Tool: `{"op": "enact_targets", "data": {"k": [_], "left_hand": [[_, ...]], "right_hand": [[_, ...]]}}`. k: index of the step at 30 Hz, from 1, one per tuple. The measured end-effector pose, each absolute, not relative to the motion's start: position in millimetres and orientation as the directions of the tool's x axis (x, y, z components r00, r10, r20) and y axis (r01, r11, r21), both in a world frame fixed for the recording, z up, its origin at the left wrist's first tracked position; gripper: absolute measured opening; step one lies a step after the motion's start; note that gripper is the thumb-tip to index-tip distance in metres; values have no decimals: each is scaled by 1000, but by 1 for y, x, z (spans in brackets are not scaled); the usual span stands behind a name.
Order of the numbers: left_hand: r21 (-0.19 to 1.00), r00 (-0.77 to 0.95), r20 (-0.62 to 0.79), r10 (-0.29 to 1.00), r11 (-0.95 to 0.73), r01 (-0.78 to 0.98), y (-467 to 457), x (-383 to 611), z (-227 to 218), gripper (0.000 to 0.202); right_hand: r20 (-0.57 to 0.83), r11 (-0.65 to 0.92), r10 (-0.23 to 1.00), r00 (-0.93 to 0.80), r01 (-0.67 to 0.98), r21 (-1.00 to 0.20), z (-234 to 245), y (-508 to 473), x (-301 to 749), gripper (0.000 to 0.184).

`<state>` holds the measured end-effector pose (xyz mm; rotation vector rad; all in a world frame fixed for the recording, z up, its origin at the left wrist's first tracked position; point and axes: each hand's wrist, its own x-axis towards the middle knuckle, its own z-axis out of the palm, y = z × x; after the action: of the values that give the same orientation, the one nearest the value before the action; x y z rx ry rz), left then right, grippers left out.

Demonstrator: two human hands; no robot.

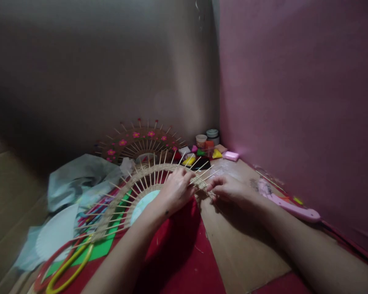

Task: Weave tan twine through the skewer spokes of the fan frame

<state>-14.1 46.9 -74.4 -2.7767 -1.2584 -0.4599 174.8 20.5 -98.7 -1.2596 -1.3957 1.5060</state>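
Observation:
A round woven piece (119, 200) of thin sticks radiating from a pale centre, with a band of twine woven through them, lies in front of me. My left hand (175, 188) grips its right rim, fingers closed round the sticks. My right hand (228, 188) pinches the twine band at the same edge, just right of the left hand. Both forearms reach in from the lower right.
A second stick wheel (140, 141) with pink flowers leans at the back wall. Small coloured blocks and cups (204, 149) sit in the corner. A pink tool (291, 208) lies along the pink wall. Red cloth (178, 253), paper plate (57, 234), red and yellow hoops (66, 263) lie at left.

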Motion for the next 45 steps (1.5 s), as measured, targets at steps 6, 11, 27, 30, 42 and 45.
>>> {"op": "enact_targets", "data": {"k": [6,11,27,30,42,45], "left_hand": [[-88,635,217,742,-633,769,38,-3,-87,42],[-187,609,326,723,-583,791,36,11,-106,50],[-212,687,431,585,-674,707,33,8,-93,39],[-214,683,481,550,-682,699,32,6,-90,43],[-281,739,486,467,-717,638,32,6,-94,45],[-286,752,492,439,-735,615,30,6,-94,45]], "right_hand": [[-211,-158,942,-261,209,-965,-104,26,178,9],[-227,-170,950,-216,253,-952,-105,27,176,12],[-174,-166,964,-200,58,-984,-117,36,185,13],[-136,-136,983,-125,13,-991,-116,40,190,15],[-193,-216,976,-106,-294,-931,-116,57,217,19],[-229,-270,961,-157,-345,-899,-113,57,223,23]]}}
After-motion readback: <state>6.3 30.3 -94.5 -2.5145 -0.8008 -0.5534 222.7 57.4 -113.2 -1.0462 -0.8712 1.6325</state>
